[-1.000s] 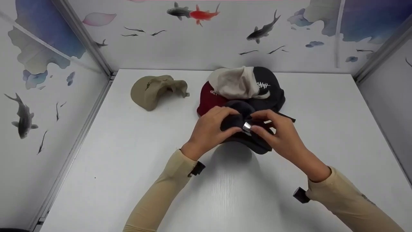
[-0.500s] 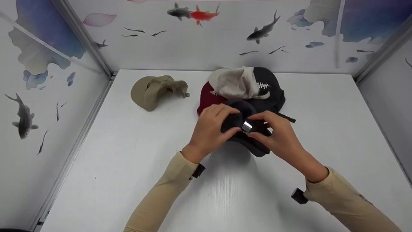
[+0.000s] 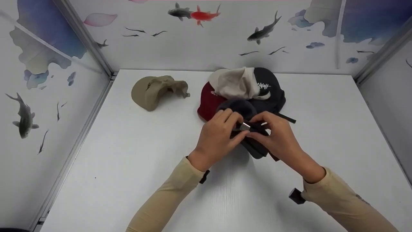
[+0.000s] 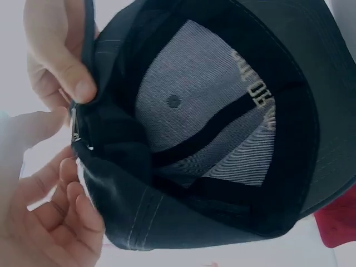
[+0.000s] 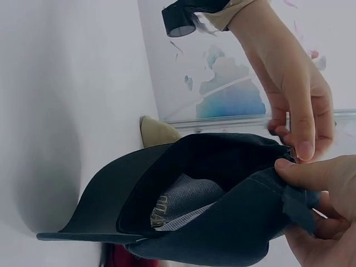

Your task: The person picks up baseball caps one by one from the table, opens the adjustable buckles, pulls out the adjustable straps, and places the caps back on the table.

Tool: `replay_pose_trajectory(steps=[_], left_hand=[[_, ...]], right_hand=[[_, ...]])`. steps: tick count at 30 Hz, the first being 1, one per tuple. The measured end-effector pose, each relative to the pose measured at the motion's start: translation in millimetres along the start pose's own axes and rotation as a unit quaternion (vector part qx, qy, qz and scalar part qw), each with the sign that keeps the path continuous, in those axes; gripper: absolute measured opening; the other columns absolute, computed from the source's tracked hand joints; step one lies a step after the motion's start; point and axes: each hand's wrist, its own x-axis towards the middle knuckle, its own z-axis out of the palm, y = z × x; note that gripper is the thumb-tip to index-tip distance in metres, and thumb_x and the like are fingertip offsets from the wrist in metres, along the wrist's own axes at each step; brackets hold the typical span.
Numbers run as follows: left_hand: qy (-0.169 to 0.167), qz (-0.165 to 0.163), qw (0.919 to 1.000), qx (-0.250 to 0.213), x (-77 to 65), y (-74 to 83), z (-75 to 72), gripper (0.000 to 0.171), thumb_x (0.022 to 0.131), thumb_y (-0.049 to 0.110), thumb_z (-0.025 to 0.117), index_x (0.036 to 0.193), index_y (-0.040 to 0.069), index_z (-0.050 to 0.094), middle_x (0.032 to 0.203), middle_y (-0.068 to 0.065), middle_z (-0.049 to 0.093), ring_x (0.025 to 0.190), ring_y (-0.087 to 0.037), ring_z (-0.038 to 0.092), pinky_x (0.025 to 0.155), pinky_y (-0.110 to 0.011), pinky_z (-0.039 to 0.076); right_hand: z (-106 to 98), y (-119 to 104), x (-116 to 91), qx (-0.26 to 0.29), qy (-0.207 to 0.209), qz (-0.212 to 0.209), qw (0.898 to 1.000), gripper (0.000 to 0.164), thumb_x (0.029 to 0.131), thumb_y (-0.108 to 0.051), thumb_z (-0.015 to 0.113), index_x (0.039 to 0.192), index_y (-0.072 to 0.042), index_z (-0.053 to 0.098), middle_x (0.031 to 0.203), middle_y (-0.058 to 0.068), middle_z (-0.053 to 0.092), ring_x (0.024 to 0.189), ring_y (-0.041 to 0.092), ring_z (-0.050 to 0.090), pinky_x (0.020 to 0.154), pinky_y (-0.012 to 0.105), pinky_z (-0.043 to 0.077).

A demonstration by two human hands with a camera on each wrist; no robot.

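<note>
Both hands are on the back closure of a dark baseball cap (image 4: 139, 189), held over the table with its inside showing in both wrist views. At the strap's silver metal buckle (image 3: 245, 126), my left hand (image 3: 216, 138) pinches with thumb and fingertips. My right hand (image 3: 279, 135) pinches the strap just right of the buckle, its thumb pressed on the fabric in the right wrist view. The cap's brim (image 5: 105, 189) points down and away from the fingers. Pale embroidery backing shows inside the crown (image 4: 256, 92).
Behind the hands lies a pile with a red cap (image 3: 209, 103), a beige cap (image 3: 235, 82) and a black cap (image 3: 267, 83) with white lettering. A khaki cap (image 3: 148, 93) lies apart at the back left. Printed panels (image 3: 225, 42) border the white table (image 3: 135, 145).
My left hand has shifted right and closer to the buckle, its fingers now at it. The cap has turned slightly; the right hand stays nearly in place. The other caps are unmoved.
</note>
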Motion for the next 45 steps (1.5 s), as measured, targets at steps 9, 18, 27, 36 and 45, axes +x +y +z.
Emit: replay_pose_trajectory(steps=[9,18,27,36,45], left_hand=[[-0.031,-0.051,0.9981,-0.014,-1.9,1.6,3.3,0.03,0.091,0.036,0.073,0.101,0.012,0.059,0.092,-0.001,0.056,0.078,-0.01,0.056,0.068,-0.023,0.054],[-0.033,-0.073,0.9966,-0.017,-1.7,3.6,4.5,0.022,0.089,0.027,0.072,0.099,0.012,0.058,0.089,0.0,0.059,0.073,-0.008,0.059,0.064,-0.023,0.053],[-0.025,-0.072,0.9971,-0.007,-3.4,3.6,6.6,0.021,0.086,0.022,0.071,0.098,0.01,0.059,0.092,-0.002,0.058,0.069,-0.009,0.061,0.061,-0.023,0.055],[-0.011,-0.054,0.9985,-0.005,-5.7,2.2,7.2,0.019,0.083,0.018,0.072,0.094,0.009,0.058,0.091,-0.002,0.059,0.066,-0.009,0.06,0.058,-0.022,0.054],[-0.021,-0.049,0.9978,-0.04,-5.3,0.1,5.6,0.017,0.083,0.015,0.071,0.093,0.009,0.059,0.092,-0.003,0.06,0.072,-0.01,0.062,0.064,-0.022,0.055]], right_hand=[[5.1,1.5,0.5,0.023,0.011,-0.007,1.0,0.026,0.077,-0.001,0.083,0.096,-0.003,0.066,0.094,0.004,0.071,0.087,0.017,0.068,0.069,0.016,0.055],[6.0,1.1,0.6,0.047,0.001,0.003,0.999,0.027,0.074,0.002,0.084,0.095,-0.004,0.067,0.093,0.005,0.071,0.089,0.007,0.066,0.07,0.014,0.055],[8.9,0.4,0.6,0.059,-0.002,-0.013,0.998,0.024,0.076,0.004,0.082,0.092,-0.006,0.068,0.09,0.003,0.071,0.086,0.006,0.067,0.068,0.017,0.056],[13.3,1.5,-0.2,0.078,-0.006,-0.009,0.997,0.022,0.076,0.005,0.081,0.091,-0.005,0.069,0.091,0.003,0.072,0.087,0.004,0.066,0.069,0.017,0.057],[14.3,3.9,-1.5,0.096,-0.006,-0.011,0.995,0.021,0.077,0.004,0.081,0.09,-0.006,0.069,0.089,-0.001,0.072,0.086,0.003,0.066,0.069,0.017,0.057]])
